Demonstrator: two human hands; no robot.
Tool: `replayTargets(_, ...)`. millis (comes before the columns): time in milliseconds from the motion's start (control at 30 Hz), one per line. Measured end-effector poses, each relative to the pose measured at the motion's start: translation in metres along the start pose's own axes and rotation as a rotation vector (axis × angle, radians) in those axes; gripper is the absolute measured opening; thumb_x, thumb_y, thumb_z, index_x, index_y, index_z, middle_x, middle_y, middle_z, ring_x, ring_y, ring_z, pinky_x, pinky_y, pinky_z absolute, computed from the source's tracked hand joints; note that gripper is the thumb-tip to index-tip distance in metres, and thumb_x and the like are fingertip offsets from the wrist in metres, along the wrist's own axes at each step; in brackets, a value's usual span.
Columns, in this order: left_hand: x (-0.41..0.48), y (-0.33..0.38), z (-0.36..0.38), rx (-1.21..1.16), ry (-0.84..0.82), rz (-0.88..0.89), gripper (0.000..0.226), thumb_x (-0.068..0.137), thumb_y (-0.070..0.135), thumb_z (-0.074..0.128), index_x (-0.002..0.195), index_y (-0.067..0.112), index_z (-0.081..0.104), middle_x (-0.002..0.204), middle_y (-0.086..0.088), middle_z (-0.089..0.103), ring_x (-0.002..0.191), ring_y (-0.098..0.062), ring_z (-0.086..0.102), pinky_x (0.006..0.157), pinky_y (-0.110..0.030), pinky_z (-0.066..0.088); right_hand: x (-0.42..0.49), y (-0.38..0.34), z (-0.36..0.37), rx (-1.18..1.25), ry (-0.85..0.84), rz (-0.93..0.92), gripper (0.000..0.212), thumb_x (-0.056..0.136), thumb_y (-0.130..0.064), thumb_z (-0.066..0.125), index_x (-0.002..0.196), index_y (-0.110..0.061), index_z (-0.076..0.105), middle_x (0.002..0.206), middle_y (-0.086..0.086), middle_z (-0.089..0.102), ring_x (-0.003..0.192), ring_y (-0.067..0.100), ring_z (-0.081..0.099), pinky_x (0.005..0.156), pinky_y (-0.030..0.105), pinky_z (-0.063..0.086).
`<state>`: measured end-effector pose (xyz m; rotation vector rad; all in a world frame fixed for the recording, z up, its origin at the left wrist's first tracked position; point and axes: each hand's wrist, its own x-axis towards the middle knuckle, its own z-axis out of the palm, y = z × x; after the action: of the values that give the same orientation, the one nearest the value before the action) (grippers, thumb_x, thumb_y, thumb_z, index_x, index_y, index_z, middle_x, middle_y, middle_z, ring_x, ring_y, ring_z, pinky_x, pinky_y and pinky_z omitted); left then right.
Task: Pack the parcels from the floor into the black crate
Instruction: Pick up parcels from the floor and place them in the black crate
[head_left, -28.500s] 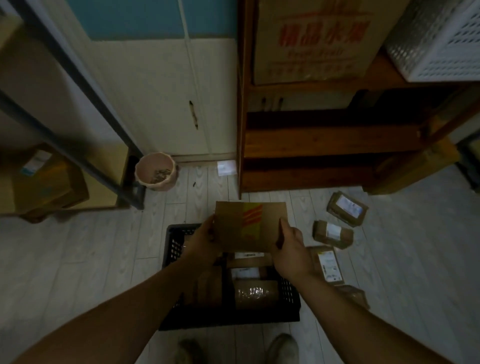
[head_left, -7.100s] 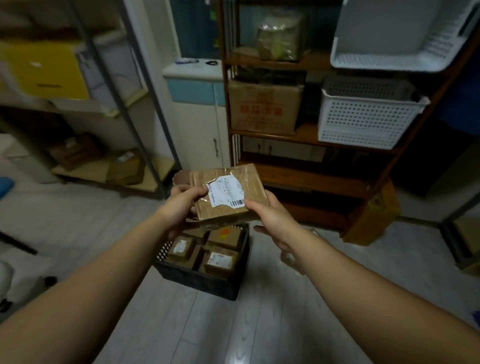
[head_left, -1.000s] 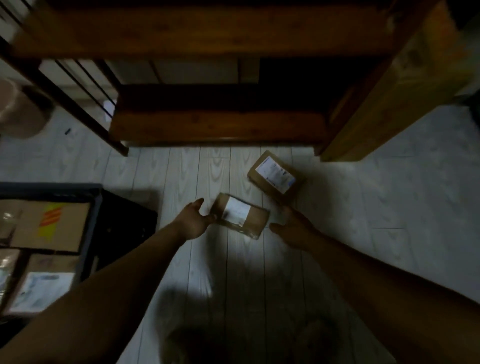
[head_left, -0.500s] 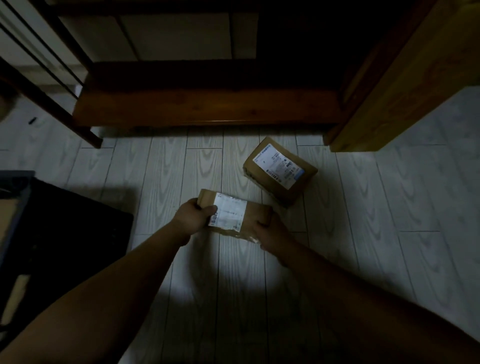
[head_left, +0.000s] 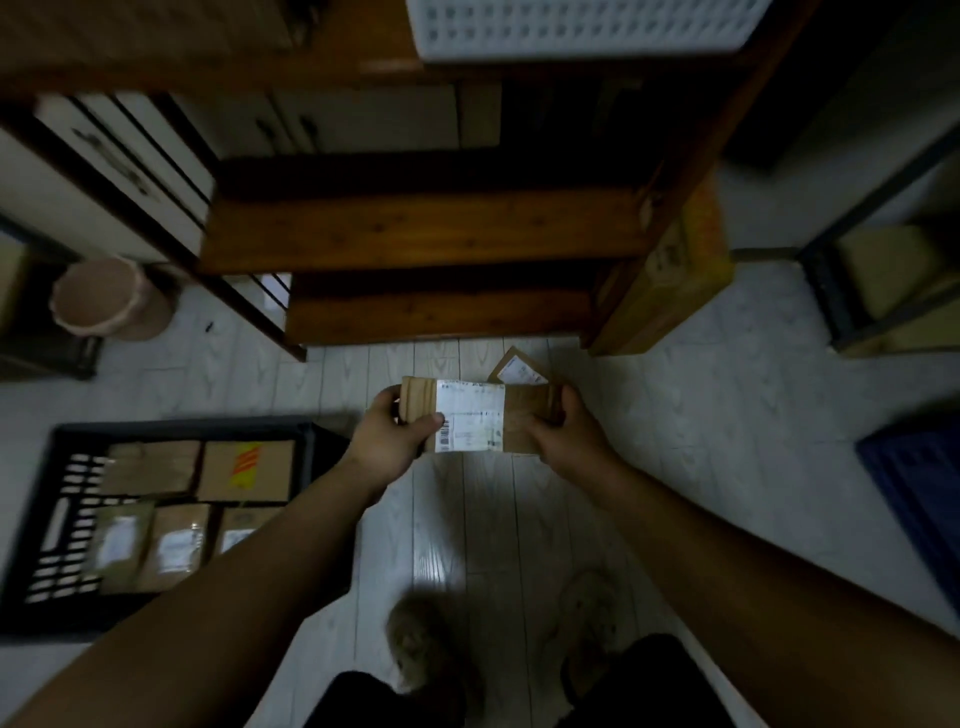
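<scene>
I hold a flat brown parcel (head_left: 475, 415) with a white shipping label in the air above the floor. My left hand (head_left: 395, 441) grips its left end and my right hand (head_left: 563, 436) grips its right end. Behind it, another labelled brown parcel (head_left: 517, 370) lies on the floor, mostly hidden by the held one. The black crate (head_left: 171, 432) stands at the lower left, holding several brown parcels, one with orange-red stripes (head_left: 247, 467).
A wooden shelf unit (head_left: 415, 228) stands just ahead, with a cardboard box (head_left: 670, 275) leaning at its right foot. A pink bin (head_left: 104, 301) is at the left, a blue crate (head_left: 919, 483) at the right edge. My feet (head_left: 431, 644) are below.
Both hands have lifted the flat parcel off the floor and turned it level. The view has pulled back and up, so the black crate is in sight again at the left.
</scene>
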<state>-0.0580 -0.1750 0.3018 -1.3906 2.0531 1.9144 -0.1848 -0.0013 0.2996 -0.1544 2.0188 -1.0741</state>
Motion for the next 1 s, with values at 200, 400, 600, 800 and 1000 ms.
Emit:
replayTargets(200,-0.108,0.108,-0.054,0.032,0.004,0.036,0.033,0.086,0.047,0.056,0.114,0.030,0.051,0.093,0.011,0.060,0.079,-0.005,0.060,0.046,-0.014,0.047,-0.125,-0.103,-0.026,0.159,0.135,-0.063,0.044,0.093,-0.054,0.041,0.133,-0.038,0.035,0.118,-0.004,0.043,0.098,0.018,0.049,0.085,0.042,0.050)
replayTargets(400,-0.182,0.150,-0.087,-0.048,0.084,0.118,0.003,0.085,0.039,0.056,0.083,0.039,0.053,0.094,0.000,0.060,0.082,-0.020,0.059,0.054,-0.031,0.049,-0.195,-0.145,-0.040,0.083,0.191,-0.314,0.016,0.095,-0.028,0.048,0.107,-0.027,0.037,0.090,-0.007,0.048,0.075,0.008,0.049,0.060,0.028,0.042)
replayTargets(600,-0.253,0.162,-0.122,-0.115,0.115,0.285,0.025,0.078,0.019,0.065,0.091,0.038,0.055,0.097,0.002,0.060,0.077,-0.014,0.063,0.056,-0.025,0.052,-0.249,-0.167,-0.037,0.148,0.065,-0.345,0.026,0.090,-0.015,0.053,0.105,-0.031,0.038,0.109,0.004,0.053,0.092,0.026,0.061,0.077,0.047,0.057)
replayTargets(800,-0.305,0.168,-0.170,-0.144,0.137,0.307,0.017,0.087,0.044,0.053,0.104,0.044,0.056,0.100,0.007,0.064,0.084,-0.014,0.065,0.059,-0.032,0.059,-0.290,-0.198,-0.003,0.172,0.061,-0.402,0.029,0.089,-0.036,0.058,0.111,-0.038,0.039,0.103,-0.008,0.054,0.084,0.012,0.061,0.055,0.020,0.051)
replayTargets(1000,-0.337,0.140,-0.260,-0.046,0.167,0.276,0.048,0.086,0.024,0.058,0.132,0.027,0.045,0.102,0.004,0.064,0.092,-0.015,0.061,0.070,-0.029,0.047,-0.320,-0.228,0.086,0.079,0.017,-0.490,0.060,0.086,-0.022,0.060,0.139,-0.032,0.034,0.111,-0.013,0.052,0.079,-0.006,0.048,0.059,0.010,0.035)
